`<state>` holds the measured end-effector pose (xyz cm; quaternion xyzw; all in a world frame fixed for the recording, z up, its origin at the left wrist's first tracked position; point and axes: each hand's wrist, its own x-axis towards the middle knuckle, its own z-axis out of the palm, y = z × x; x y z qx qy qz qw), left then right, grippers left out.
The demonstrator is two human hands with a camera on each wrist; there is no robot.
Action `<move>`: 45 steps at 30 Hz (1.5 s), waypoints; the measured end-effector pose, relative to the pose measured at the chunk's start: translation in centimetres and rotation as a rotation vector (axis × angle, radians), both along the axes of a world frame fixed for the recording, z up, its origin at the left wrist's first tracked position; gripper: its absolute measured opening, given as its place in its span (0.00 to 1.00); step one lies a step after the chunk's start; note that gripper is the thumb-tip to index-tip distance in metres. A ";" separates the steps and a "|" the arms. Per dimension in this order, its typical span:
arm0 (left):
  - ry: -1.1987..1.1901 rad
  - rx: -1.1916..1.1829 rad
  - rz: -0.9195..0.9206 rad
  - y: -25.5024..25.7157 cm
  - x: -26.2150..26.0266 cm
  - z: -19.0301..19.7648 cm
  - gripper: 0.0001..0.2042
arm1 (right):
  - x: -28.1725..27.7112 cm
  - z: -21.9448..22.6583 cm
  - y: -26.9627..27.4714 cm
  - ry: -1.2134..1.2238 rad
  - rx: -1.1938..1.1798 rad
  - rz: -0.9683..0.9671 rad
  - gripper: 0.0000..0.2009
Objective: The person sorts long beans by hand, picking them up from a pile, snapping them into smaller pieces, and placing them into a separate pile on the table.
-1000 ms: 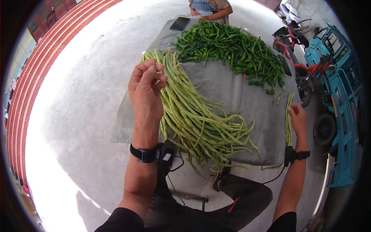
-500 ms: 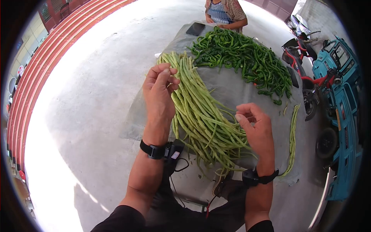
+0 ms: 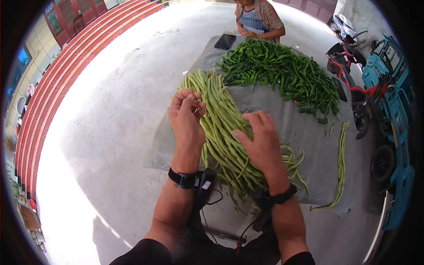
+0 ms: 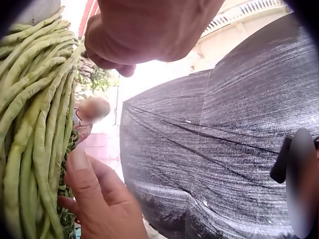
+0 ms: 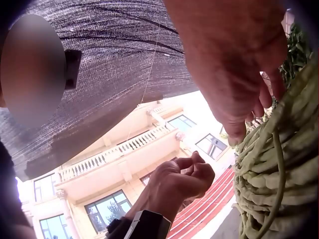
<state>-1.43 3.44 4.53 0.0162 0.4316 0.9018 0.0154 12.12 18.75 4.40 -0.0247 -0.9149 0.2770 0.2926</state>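
Observation:
A big bundle of long green beans [image 3: 221,128] lies across the grey-covered table [image 3: 304,154]. Over the bundle's far left end is my left hand [image 3: 187,108], its fingers loosely curled and the thumb close to the index finger. Nothing shows between those fingers in the right wrist view. My right hand [image 3: 263,137] hovers at the middle of the bundle, thumb spread from the fingers; in the right wrist view its fingertips are right by the beans. A few long beans [image 3: 342,163] lie apart along the table's right side.
A heap of green chilli peppers [image 3: 282,75] covers the far right. Phones lie at the far left corner [image 3: 225,41] and right edge [image 3: 339,89]. A person [image 3: 260,20] sits beyond the table. A blue three-wheeled truck [image 3: 391,101] stands to the right, red steps [image 3: 75,66] to the left.
My right hand has left the separate beans at the right side and moved left over the bundle, its fingers spreading. My left hand keeps its pose over the bundle's far end.

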 end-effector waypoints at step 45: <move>0.005 -0.492 -0.539 0.2 0.9 0.4 0.24 | -1.7 0.6 -1.5 0.109 -0.123 -0.013 0.10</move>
